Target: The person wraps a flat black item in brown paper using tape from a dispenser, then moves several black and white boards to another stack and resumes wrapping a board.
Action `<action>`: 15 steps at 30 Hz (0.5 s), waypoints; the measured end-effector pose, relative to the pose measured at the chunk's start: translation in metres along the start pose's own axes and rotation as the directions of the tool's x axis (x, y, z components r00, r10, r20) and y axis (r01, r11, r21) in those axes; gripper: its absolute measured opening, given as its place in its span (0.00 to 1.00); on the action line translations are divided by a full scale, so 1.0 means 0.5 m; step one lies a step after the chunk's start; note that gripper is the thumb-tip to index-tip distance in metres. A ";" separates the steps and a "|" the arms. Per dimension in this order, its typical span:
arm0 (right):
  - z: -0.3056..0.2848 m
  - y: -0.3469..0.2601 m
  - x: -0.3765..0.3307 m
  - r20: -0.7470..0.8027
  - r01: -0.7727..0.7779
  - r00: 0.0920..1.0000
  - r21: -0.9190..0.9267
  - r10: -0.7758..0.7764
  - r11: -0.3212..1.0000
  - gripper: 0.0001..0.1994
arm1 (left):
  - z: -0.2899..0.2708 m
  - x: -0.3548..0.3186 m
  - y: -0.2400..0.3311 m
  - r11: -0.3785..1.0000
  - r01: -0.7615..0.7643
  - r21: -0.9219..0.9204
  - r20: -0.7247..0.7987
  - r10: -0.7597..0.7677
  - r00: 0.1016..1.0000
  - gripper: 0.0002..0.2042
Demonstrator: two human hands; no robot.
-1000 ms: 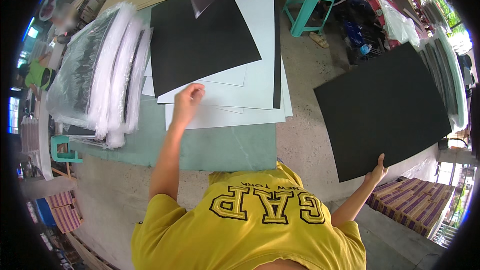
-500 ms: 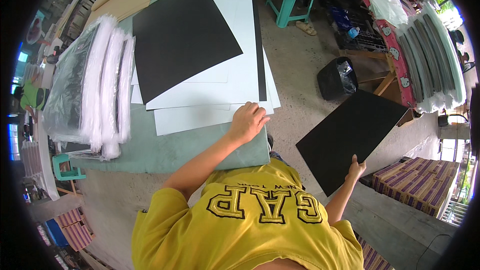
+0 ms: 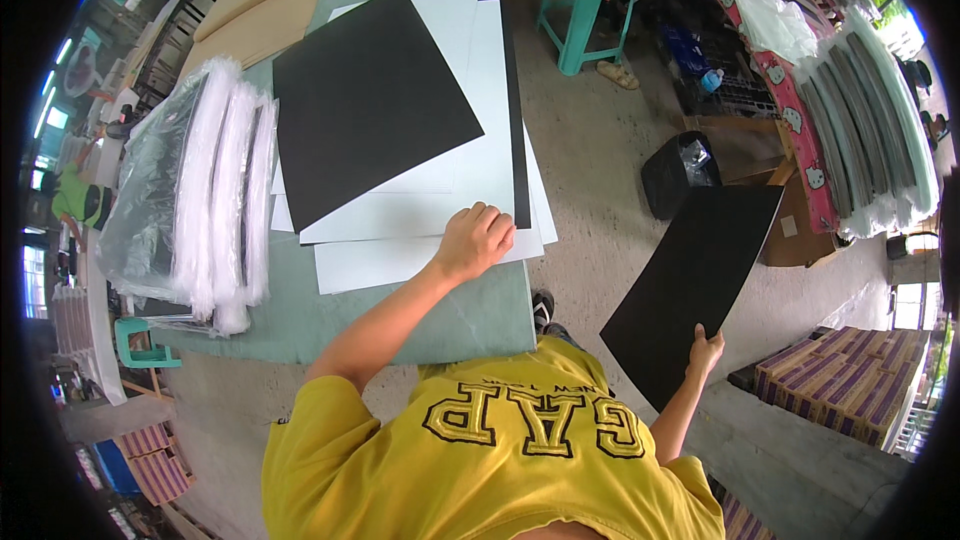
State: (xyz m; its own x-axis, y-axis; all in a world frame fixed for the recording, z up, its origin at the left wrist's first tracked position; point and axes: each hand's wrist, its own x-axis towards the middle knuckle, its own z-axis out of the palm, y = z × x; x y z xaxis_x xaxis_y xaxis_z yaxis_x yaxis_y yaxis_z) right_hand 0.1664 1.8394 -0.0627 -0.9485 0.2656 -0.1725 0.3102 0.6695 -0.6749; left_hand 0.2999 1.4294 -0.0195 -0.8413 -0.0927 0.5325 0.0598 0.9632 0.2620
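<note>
My left hand rests on the near edge of a stack of white sheets, its fingers curled under; what they pinch, if anything, is hidden. Lying askew across those sheets is a large black sheet, with a narrow black strip showing at the stack's right side. Out to the right of the table, my right hand grips the lower edge of a black board, thumb on its face. The board hangs tilted in the air over the floor.
Plastic-wrapped packs stand at the left of the green table. Brown paper lies beyond. To the right are a black bin, a green stool, wrapped stacks and patterned cartons. A person sits near the stool.
My left hand has shifted left and slightly farther in along the white sheets. The black board has turned in my right hand and appears narrower. The whole view has tilted a little.
</note>
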 end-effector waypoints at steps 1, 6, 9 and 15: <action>0.002 -0.005 0.002 0.014 0.006 1.000 0.000 -0.006 1.000 0.23 | -0.010 0.010 -0.004 1.000 0.003 -0.013 -0.037 -0.003 0.999 0.05; -0.002 -0.021 0.048 0.015 0.024 1.000 -0.018 -0.024 1.000 0.21 | -0.189 0.125 -0.044 0.989 0.131 -0.072 -0.380 -0.148 0.913 0.05; -0.064 -0.137 0.027 0.105 0.124 0.982 0.268 -0.157 0.955 0.17 | -0.339 0.203 -0.083 0.923 0.364 -0.124 -0.569 -0.367 0.736 0.07; -0.210 -0.281 0.007 0.071 0.171 0.949 0.700 -0.307 0.693 0.18 | -0.568 0.346 -0.117 0.951 0.269 -0.153 -0.762 -0.287 0.581 0.11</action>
State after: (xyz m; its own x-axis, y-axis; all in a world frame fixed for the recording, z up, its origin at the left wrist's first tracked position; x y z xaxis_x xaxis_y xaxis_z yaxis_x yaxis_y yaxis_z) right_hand 0.1261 1.8191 0.1067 -1.0000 -0.0027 -0.0080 0.0080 0.0240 -0.9997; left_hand 0.3035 1.2854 0.2857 -0.0971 -0.5222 0.8473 -0.0877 0.8525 0.5154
